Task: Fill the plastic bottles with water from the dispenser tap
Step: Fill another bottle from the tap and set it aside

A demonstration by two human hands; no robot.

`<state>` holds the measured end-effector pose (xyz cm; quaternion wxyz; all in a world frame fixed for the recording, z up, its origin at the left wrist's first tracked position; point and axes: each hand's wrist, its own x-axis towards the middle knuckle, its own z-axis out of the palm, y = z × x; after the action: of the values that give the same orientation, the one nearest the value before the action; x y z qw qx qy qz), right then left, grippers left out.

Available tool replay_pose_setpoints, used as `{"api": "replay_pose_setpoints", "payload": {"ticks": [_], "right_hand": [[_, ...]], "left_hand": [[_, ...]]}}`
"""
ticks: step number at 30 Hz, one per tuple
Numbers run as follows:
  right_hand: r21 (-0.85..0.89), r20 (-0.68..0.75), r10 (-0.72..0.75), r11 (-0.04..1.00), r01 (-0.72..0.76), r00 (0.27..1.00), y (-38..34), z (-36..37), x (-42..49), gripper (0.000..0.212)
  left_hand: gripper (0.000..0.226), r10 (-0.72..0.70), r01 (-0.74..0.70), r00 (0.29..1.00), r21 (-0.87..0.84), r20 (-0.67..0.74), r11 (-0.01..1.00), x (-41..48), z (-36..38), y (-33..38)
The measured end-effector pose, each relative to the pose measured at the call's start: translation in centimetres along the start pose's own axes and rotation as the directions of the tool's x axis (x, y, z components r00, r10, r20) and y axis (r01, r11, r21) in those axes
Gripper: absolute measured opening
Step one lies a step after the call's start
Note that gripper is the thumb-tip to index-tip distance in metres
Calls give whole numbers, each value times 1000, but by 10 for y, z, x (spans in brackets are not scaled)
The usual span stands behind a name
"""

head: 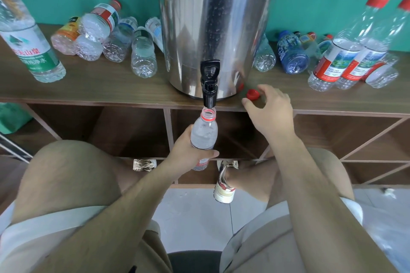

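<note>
Nearest the lens, two bare forearms over thighs in pale shorts, above a dark stool seat point(195, 259). Ahead of the knees, left hand point(188, 155) wrapped by fingers and thumb round the lower body of a clear plastic bottle point(204, 133). Held upright and uncapped, red-ringed mouth just below the spout of the black tap point(209, 83), out in front of the shelf edge; fill level impossible to tell. Behind the tap, a steel dispenser point(213, 17) beaded with droplets, standing on the wooden shelf top point(111, 86). Just right of it, right hand point(269, 113) with fingers loosely spread, grasping nothing, forefinger and thumb either side of a red cap point(253, 94) lying on the shelf; contact unclear. Further left, a heap of empty bottles point(111, 40) on their sides and a large green-labelled bottle point(28, 49) upright. Far right, two capped red-labelled bottles point(332, 62) upright, beside a blue bottle point(292, 54) lying down.
</note>
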<state>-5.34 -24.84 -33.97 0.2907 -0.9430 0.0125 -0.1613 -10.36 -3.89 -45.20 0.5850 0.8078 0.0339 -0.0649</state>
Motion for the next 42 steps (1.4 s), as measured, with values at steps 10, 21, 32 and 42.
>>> {"api": "replay_pose_setpoints", "payload": {"ticks": [10, 21, 32, 42], "right_hand": [[131, 33, 24, 991, -29, 999, 2, 2, 5, 45], [161, 167, -62, 986, 35, 984, -2, 1, 3, 20], [526, 490, -294, 851, -9, 821, -6, -9, -10, 32], [424, 533, -331, 901, 92, 779, -8, -18, -7, 40]], "left_hand": [[78, -9, 9, 1000, -4, 22, 1000, 1, 3, -4], [79, -14, 14, 1000, -3, 27, 1000, 2, 1, -6], [76, -15, 12, 1000, 213, 12, 977, 0, -3, -3], [63, 10, -21, 999, 289, 37, 957, -5, -1, 7]]}}
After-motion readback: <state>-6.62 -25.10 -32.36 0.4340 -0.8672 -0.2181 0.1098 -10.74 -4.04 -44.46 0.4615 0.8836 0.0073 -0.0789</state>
